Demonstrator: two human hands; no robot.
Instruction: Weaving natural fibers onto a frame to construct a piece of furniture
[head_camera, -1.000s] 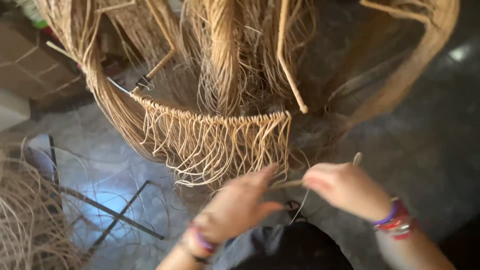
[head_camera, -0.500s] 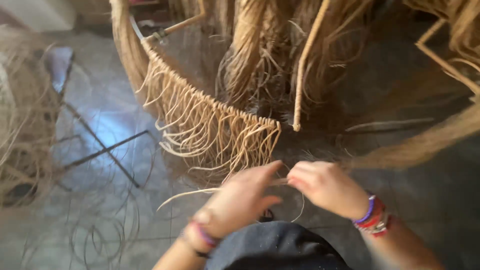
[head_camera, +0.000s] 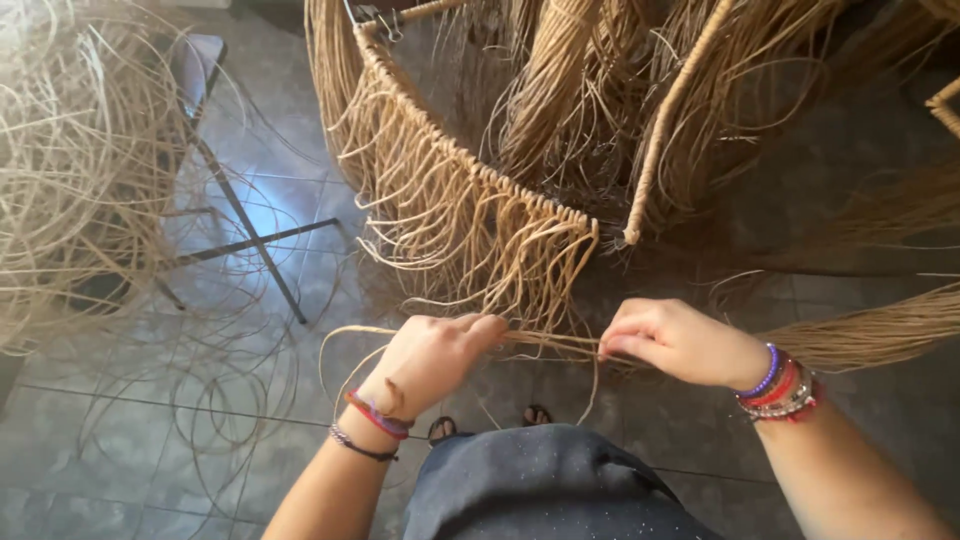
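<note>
My left hand (head_camera: 432, 355) and my right hand (head_camera: 672, 340) both pinch a thin bundle of tan rattan strands (head_camera: 552, 343) stretched between them, just below the fringe. A round frame rim (head_camera: 470, 165) wrapped in woven rattan curves from the top left to the middle, with a loose fringe of strands (head_camera: 470, 250) hanging from it. The held strands loop down past my left wrist. A rattan-wrapped rod (head_camera: 668, 130) slants down behind the rim. Both wrists wear coloured bracelets.
A tangled heap of loose rattan (head_camera: 70, 170) lies on a black metal-legged stand (head_camera: 240, 215) at the left. Thick rattan bundles (head_camera: 880, 330) run off to the right. Stray strands coil on the grey tiled floor (head_camera: 150, 440). My dark skirt (head_camera: 540, 485) fills the bottom.
The view has swung right and down, so the rim and fringe now sit higher left. My hands have drawn apart, with the strand bundle pulled taut between them.
</note>
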